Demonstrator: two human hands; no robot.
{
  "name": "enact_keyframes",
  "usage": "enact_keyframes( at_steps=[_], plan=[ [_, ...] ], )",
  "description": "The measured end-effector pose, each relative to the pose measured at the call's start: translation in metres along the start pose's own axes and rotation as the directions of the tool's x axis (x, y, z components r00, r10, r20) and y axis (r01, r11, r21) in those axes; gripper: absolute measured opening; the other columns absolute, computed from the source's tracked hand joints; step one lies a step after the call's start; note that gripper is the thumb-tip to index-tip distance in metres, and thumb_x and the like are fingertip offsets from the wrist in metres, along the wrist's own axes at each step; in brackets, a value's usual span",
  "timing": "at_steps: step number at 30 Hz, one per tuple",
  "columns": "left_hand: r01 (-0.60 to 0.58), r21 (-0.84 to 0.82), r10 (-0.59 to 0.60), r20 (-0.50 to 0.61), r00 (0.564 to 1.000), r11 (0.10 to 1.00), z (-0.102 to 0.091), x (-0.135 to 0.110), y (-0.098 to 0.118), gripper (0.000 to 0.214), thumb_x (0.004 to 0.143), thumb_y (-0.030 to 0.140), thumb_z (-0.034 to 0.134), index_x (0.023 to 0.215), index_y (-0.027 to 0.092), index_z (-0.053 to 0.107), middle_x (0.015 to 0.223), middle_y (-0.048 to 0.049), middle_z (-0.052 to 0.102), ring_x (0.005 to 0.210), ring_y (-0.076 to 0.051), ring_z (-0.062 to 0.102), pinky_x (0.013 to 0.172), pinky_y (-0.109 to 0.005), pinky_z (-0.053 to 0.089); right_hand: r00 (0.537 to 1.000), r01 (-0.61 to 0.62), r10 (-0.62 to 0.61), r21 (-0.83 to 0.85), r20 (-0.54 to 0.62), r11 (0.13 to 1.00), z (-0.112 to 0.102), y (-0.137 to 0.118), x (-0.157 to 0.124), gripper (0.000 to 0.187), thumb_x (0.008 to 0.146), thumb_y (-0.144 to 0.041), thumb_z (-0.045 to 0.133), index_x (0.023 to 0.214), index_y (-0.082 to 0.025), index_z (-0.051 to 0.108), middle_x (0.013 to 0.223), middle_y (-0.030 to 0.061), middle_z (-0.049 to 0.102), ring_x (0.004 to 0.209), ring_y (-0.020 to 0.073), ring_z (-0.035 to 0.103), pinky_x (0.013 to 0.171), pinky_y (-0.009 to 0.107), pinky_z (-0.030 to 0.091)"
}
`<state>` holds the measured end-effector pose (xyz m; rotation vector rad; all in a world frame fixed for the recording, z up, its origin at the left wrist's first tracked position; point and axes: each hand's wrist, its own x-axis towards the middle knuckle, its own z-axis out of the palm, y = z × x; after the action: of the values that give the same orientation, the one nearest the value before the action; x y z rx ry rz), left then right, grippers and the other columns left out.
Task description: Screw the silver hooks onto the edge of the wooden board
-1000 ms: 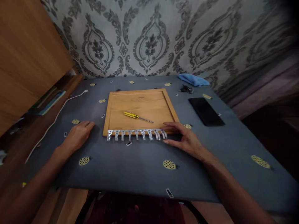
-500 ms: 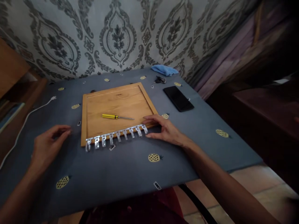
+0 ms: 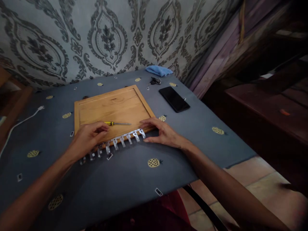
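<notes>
My left hand hovers over the near left part of a framed wooden board, thumb and fingers curved and slightly apart. It covers the end of the handle of a yellow-and-black screwdriver lying on the board; contact between them cannot be made out. A silver metal strip with several hooks lies along the board's front edge, its left part half hidden by my left hand. At the near right corner, my right hand grips the board, fingers on top and thumb by the last hook.
A black phone lies right of the board, with keys and a blue cloth behind it. A white cable runs along the left of the patterned tablecloth. A patterned curtain hangs behind.
My left hand has moved right, from beside the board to above it, now covering part of the screwdriver handle and hook strip. My right hand stays at the corner. The view has shifted slightly.
</notes>
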<state>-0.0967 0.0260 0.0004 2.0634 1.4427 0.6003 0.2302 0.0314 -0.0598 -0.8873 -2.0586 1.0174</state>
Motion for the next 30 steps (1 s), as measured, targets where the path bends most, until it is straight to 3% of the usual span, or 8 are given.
enact_keyframes(
  at_steps=[4,10,12,14,16,19,25,30],
  plan=[
    [-0.091,0.064,0.083,0.112,0.990,0.994,0.014,0.020,0.003,0.023,0.087,0.036,0.055,0.092,0.022,0.072,0.089,-0.0045,0.079,0.084,-0.022,0.074,0.076,-0.032,0.055,1.000,-0.019,0.019,0.015,0.011,1.000,-0.001,-0.003,0.000,0.062,0.081,-0.043,0.084,0.135,-0.026,0.058,0.123,0.0090,0.073,0.118,0.0267,0.069,0.108,0.049,0.052],
    [-0.172,0.153,0.149,0.151,0.977,0.973,0.018,0.033,0.000,0.020,0.087,0.029,0.054,0.093,0.022,0.071,0.086,-0.0037,0.077,0.080,-0.021,0.071,0.073,-0.031,0.051,0.999,-0.029,0.029,0.009,0.030,1.000,-0.002,-0.003,0.000,0.064,0.083,-0.044,0.083,0.137,-0.022,0.056,0.125,0.0120,0.071,0.118,0.0272,0.068,0.105,0.048,0.054],
    [-0.140,0.091,0.125,0.152,0.980,0.986,0.018,0.035,0.009,0.018,0.085,0.030,0.056,0.092,0.021,0.071,0.084,-0.0033,0.076,0.078,-0.020,0.071,0.071,-0.031,0.052,1.000,-0.016,0.016,-0.002,0.027,1.000,-0.002,-0.003,0.000,0.065,0.083,-0.044,0.083,0.138,-0.022,0.056,0.124,0.0114,0.072,0.118,0.0271,0.068,0.105,0.048,0.054],
    [-0.068,-0.079,0.080,0.164,0.983,0.995,0.020,0.037,0.025,0.018,0.082,0.032,0.060,0.093,0.021,0.070,0.084,-0.0031,0.076,0.077,-0.019,0.072,0.069,-0.030,0.054,1.000,-0.001,0.001,-0.012,0.020,1.000,-0.002,-0.002,-0.001,0.064,0.084,-0.043,0.082,0.138,-0.022,0.056,0.123,0.0104,0.072,0.118,0.0269,0.067,0.106,0.048,0.053],
    [0.018,-0.278,0.045,0.218,0.975,0.960,0.024,0.041,0.044,0.020,0.079,0.033,0.066,0.095,0.021,0.069,0.087,-0.0029,0.077,0.079,-0.018,0.073,0.070,-0.029,0.057,1.000,0.010,-0.010,-0.030,0.014,0.999,-0.002,-0.002,-0.001,0.064,0.084,-0.043,0.082,0.138,-0.023,0.055,0.123,0.0095,0.073,0.118,0.0268,0.067,0.106,0.048,0.051],
    [0.073,-0.423,0.048,0.267,0.963,0.903,0.036,0.050,0.068,0.020,0.077,0.030,0.068,0.094,0.020,0.066,0.086,-0.0031,0.078,0.079,-0.017,0.073,0.072,-0.029,0.057,1.000,0.019,-0.019,-0.080,0.003,0.997,-0.002,-0.003,-0.002,0.063,0.084,-0.041,0.083,0.138,-0.025,0.056,0.123,0.0090,0.072,0.119,0.0271,0.065,0.107,0.049,0.049],
    [0.086,-0.478,0.080,0.317,0.945,0.874,0.064,0.064,0.073,0.021,0.076,0.025,0.066,0.096,0.018,0.064,0.081,-0.0018,0.076,0.070,-0.014,0.067,0.064,-0.026,0.051,1.000,-0.016,0.015,-0.129,-0.012,0.992,-0.002,-0.004,-0.002,0.059,0.081,-0.043,0.084,0.132,-0.024,0.060,0.124,0.0102,0.068,0.117,0.0289,0.063,0.102,0.049,0.051],
    [0.055,-0.428,0.087,0.306,0.948,0.902,0.070,0.064,0.067,0.021,0.079,0.022,0.063,0.100,0.019,0.063,0.086,-0.0021,0.076,0.073,-0.015,0.067,0.065,-0.026,0.049,0.999,-0.048,0.048,-0.056,-0.005,0.997,-0.001,-0.005,-0.001,0.068,0.080,-0.041,0.085,0.138,-0.022,0.054,0.128,0.0124,0.067,0.119,0.0294,0.064,0.105,0.048,0.052]
  ],
)
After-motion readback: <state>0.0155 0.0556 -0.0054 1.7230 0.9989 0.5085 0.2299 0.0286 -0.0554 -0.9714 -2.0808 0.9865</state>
